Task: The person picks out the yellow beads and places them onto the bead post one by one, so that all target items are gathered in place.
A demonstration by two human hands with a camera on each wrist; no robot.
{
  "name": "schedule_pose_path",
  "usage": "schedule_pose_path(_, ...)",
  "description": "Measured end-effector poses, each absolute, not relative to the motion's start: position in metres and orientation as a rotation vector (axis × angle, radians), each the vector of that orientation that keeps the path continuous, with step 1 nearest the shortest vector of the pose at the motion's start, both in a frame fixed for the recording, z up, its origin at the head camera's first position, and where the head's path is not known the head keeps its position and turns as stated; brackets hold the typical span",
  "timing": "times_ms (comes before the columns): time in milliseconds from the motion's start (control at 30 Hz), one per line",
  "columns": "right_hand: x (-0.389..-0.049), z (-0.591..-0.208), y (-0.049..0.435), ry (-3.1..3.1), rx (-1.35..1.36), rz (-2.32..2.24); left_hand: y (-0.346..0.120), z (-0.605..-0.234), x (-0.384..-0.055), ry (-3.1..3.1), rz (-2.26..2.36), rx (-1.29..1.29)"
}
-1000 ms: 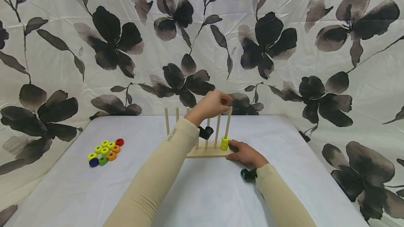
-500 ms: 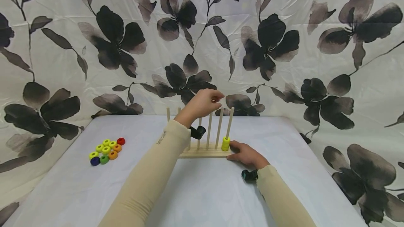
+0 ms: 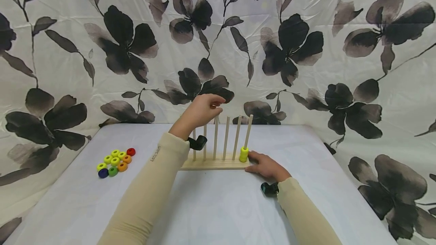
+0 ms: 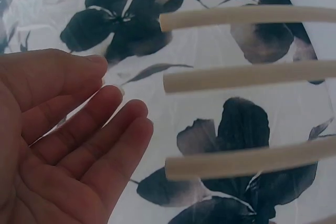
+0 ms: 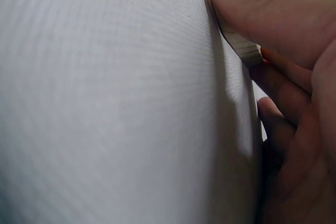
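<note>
Right hand pinches the right end of the wooden peg rack: thumb over the front edge, fingers round the end. Same hold as a second ago, so the rack stays steadied on the worktop. Loose rings at left (blue, green, two orange, five yellow, red) untouched over that span; none picked up. Yellow ring stack sits low on the rightmost peg; exact count is hard to call, edges blend. The change: left hand was at that peg's tip, now it's shifted left, up near the other peg tops. Fingers loosely bent, slightly parted, nothing in them, so that hand looks free. Floral cloth behind.
</note>
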State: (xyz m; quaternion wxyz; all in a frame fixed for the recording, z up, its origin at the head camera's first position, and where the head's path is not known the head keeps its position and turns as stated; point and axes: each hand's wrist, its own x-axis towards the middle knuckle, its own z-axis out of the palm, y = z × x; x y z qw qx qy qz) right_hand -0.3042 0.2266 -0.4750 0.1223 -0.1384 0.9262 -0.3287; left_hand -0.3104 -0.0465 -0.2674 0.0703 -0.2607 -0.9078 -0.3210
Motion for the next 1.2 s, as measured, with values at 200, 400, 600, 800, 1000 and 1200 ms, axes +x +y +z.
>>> schedule_pose_path(200,-0.304,-0.476,0.227,2.71,-0.386,-0.959,-0.066,-0.27,-0.309,-2.731,-0.97,-0.723)
schedule_pose_path(400,-0.305,-0.478,0.227,2.722,-0.368,-0.956,-0.087,-0.27,-0.305,-2.735,-0.989,-0.669)
schedule_pose_path(600,-0.303,-0.477,0.227,2.717,-0.331,-0.931,-0.112,-0.273,-0.299,-2.755,-0.986,-0.596)
schedule_pose_path(800,-0.302,-0.478,0.226,2.727,-0.331,-0.914,-0.135,-0.277,-0.298,-2.776,-0.936,-0.543)
schedule_pose_path(1000,-0.302,-0.477,0.225,2.715,-0.334,-0.927,-0.158,-0.282,-0.293,-2.803,-0.905,-0.487)
schedule_pose_path(1200,-0.302,-0.476,0.224,2.722,-0.353,-0.949,-0.181,-0.287,-0.288,-2.823,-0.871,-0.433)
